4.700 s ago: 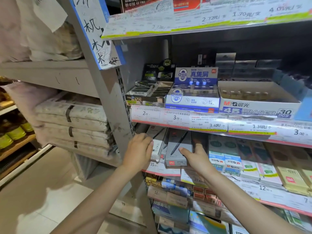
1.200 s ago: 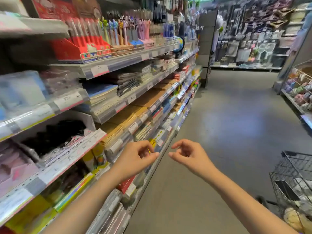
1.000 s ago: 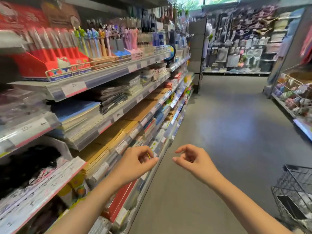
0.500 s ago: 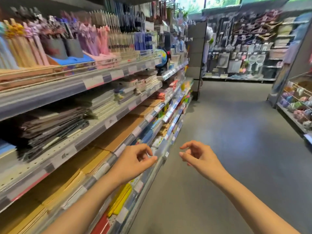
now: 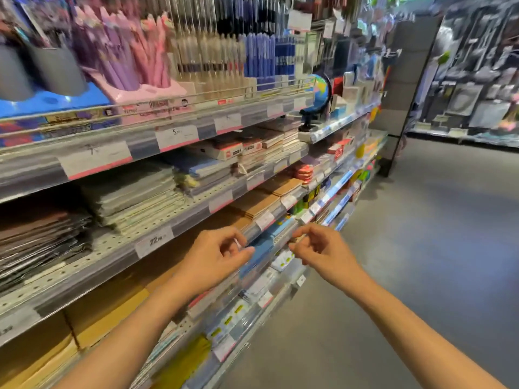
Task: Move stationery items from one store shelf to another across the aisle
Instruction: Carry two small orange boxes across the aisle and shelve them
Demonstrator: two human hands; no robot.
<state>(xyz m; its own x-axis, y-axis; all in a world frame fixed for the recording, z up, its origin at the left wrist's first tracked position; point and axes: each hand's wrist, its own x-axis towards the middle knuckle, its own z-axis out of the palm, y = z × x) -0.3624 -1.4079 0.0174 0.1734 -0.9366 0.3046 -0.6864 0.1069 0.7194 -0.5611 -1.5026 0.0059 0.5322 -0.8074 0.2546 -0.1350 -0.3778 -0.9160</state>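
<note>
Both hands are hovering in mid-air in front of a stationery shelf unit (image 5: 174,220) on the left side of the aisle. The left hand (image 5: 216,255) is showing its back, fingers curled with thumb and forefinger nearly meeting; a small pale sliver is showing at its fingertips, too blurred to identify, so I cannot tell whether its grip has hold of anything. The right hand (image 5: 323,252) is hanging just beside it, fingers loosely curled, thumb and forefinger close together, with nothing visible in its grip. The two hands are staying apart, a narrow gap between them, and neither is touching the shelves.

Behind the hands, stacks of brown notebooks (image 5: 261,203) are lying on the middle shelf, with grey and dark stacks (image 5: 134,192) further left. Price tags (image 5: 153,242) are lining the shelf edges. On the top shelf, pink and purple pens (image 5: 134,60) are standing in display trays beside blue pens (image 5: 259,57), and a small globe (image 5: 320,94) is sitting further along. The grey floor (image 5: 421,248) is stretching away on the right toward a blurred far wall display (image 5: 474,74)
</note>
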